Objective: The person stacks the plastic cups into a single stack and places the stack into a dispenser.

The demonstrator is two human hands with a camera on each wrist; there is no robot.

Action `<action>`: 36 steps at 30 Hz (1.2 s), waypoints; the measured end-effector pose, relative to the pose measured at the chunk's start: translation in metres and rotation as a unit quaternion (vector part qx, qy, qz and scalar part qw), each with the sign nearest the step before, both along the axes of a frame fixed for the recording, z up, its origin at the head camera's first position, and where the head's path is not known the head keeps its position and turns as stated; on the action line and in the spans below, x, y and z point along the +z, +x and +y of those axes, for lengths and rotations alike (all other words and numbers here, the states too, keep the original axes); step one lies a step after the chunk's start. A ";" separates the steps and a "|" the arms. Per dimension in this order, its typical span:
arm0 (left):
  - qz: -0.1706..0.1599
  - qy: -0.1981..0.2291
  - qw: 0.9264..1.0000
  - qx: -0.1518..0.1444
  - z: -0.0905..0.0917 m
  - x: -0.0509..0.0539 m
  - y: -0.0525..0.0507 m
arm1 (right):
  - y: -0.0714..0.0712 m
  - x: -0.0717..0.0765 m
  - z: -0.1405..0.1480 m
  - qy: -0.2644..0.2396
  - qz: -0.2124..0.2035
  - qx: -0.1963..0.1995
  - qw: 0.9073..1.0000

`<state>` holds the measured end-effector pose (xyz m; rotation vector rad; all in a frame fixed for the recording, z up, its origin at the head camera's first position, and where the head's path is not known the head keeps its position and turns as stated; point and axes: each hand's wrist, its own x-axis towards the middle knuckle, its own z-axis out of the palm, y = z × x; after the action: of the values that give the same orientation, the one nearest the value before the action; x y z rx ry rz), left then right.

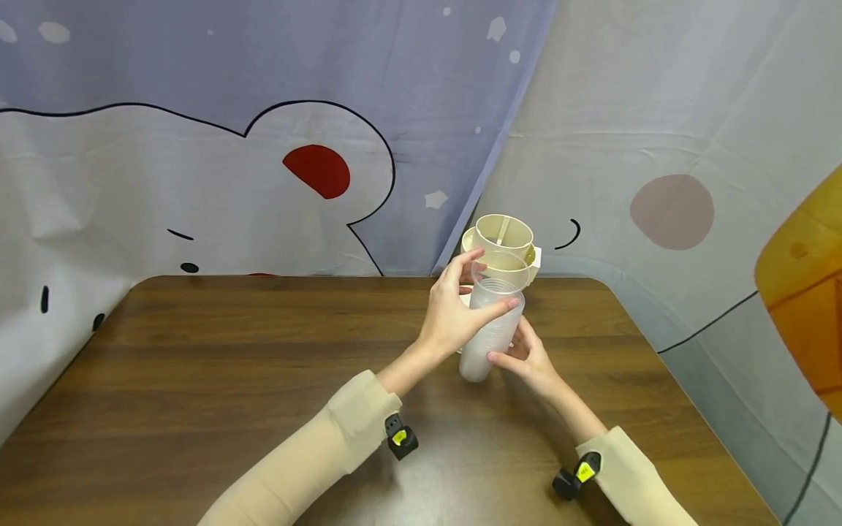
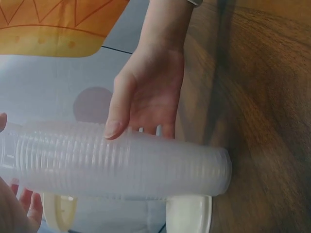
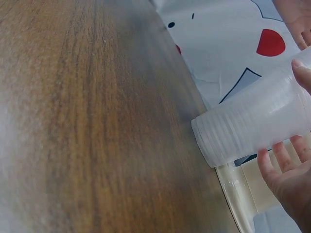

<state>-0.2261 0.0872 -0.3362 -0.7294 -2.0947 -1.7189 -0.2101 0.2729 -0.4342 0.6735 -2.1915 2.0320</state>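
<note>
A tall stack of clear plastic cups stands slightly tilted, with its base at the wooden table; an upper cup rises above the rest. My left hand holds the stack near its top, thumb on the near side and fingers round the far side. Lower down, my right hand grips the stack from the right, its thumb lying along the side. Right behind the cups is a cream plastic holder with round openings, partly hidden by the stack and my left hand.
The brown wooden table extends left and toward me. Its back edge lies just behind the cream holder, against a printed curtain. Each wrist carries a small black camera.
</note>
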 end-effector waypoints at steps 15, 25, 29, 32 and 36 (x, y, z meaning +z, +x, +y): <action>-0.034 -0.050 0.998 -0.005 -0.003 -0.006 -0.002 | -0.003 0.000 0.000 0.006 -0.003 0.000 1.000; -0.058 -0.050 0.997 -0.014 -0.004 -0.010 -0.003 | -0.005 0.000 0.000 0.001 -0.005 0.008 1.000; -0.065 -0.052 0.996 -0.016 -0.005 -0.010 -0.002 | -0.005 0.001 -0.001 0.001 -0.007 0.006 1.000; -0.071 -0.051 0.996 -0.018 -0.005 -0.011 -0.001 | -0.004 0.001 -0.002 -0.001 -0.007 0.005 1.000; -0.072 -0.050 0.996 -0.019 -0.005 -0.013 0.000 | -0.004 0.001 -0.003 -0.003 -0.006 0.005 1.000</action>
<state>-0.2260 0.0821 -0.3488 -0.6962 -2.2912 -1.7446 -0.2142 0.2698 -0.4330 0.6746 -2.1930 2.0517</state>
